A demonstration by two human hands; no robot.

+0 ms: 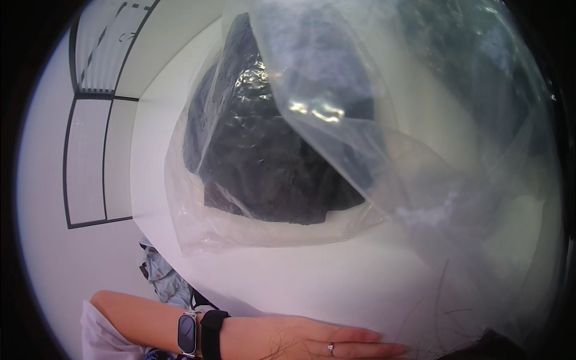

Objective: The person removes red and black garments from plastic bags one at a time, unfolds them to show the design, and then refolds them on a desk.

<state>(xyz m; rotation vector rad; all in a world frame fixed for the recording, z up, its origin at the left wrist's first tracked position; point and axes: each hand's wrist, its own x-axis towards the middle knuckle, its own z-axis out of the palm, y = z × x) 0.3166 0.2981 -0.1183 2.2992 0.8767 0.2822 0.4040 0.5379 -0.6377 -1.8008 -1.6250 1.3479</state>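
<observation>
My left hand (310,338) reaches in along the bottom edge, fingers straight and pointing right. A ring sits on one finger, and nothing shows in its grasp; its lower part is cut off by the picture's edge. My right hand is out of view. Before me, on the white table (288,279), lies a transparent plastic bag (211,236) with a dark, wrinkled, glossy item (265,175) inside. Blurred clear plastic (459,180) hangs close to the camera. It covers much of the right side and overlaps the dark item.
A smartwatch (187,333) and a black strap (211,334) circle my left wrist. Past the table's left edge lies a crumpled grey bag or cloth (166,274). A black-framed panel (90,157) stands beyond the table on the left. Dark hair (486,346) shows at the lower right.
</observation>
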